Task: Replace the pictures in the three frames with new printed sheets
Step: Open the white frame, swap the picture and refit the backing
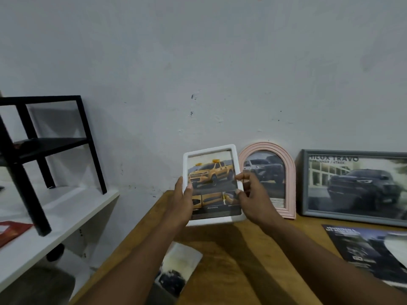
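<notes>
I hold a white rectangular frame (211, 150) upright above the wooden table (242, 249), its front showing a yellow pickup print. My left hand (181, 200) grips its left edge, thumb on the front. My right hand (253, 199) pinches its right edge with thumb and fingers. Behind it, a pink arched frame (286, 164) with a dark car picture leans on the wall. A grey wide frame (305, 183) with a dark truck picture leans at the right.
A dark printed sheet (361, 249) lies on the table at the right. Another loose print (178, 267) lies at the table's left edge. A white shelf (55, 216) with a black metal rack (44, 146) and a red item (13, 230) stands left.
</notes>
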`<act>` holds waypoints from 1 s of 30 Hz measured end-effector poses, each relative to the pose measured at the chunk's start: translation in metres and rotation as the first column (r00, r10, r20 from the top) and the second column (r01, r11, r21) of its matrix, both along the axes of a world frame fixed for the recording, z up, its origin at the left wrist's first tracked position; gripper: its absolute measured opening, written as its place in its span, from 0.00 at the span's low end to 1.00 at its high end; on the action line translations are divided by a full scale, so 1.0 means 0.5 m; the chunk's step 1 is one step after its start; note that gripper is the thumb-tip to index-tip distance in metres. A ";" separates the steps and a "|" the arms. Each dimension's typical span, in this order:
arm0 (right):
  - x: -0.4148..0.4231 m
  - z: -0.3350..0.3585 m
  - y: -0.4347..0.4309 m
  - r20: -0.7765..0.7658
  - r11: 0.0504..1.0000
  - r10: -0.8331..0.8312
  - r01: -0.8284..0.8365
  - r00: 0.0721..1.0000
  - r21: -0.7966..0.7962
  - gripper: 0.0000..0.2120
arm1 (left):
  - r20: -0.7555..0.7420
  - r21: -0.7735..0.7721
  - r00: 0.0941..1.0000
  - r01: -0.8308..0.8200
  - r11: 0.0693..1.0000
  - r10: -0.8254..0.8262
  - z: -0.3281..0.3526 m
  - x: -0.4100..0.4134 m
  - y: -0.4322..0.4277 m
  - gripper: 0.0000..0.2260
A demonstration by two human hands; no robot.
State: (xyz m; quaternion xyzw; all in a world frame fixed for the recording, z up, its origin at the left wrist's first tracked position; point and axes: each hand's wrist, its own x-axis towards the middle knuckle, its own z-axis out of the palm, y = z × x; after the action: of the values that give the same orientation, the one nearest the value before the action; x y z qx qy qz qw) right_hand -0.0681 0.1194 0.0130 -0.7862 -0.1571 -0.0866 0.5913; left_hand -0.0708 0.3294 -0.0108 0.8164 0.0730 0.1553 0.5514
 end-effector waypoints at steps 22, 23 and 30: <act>-0.283 0.166 -0.248 0.145 0.619 -0.304 0.311 0.942 -0.721 0.19 | -0.039 -0.035 0.926 0.374 0.927 -0.375 0.097 -0.183 -0.337 0.22; -0.285 0.158 -0.235 0.146 0.598 -0.305 0.309 0.941 -0.740 0.19 | -0.027 -0.073 0.922 0.385 0.920 -0.387 0.113 -0.177 -0.346 0.20; -0.282 0.081 -0.169 0.009 0.798 -0.223 0.188 0.975 -0.572 0.14 | -0.053 -0.081 0.919 0.386 0.919 -0.390 0.122 -0.160 -0.337 0.15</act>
State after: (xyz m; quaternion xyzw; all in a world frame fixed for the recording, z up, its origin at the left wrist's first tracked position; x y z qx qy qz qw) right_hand -0.2091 0.0350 0.0535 -0.9413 -0.0724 -0.0761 0.3208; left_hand -0.1508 0.1608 0.0500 0.8000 -0.0662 0.0126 0.5962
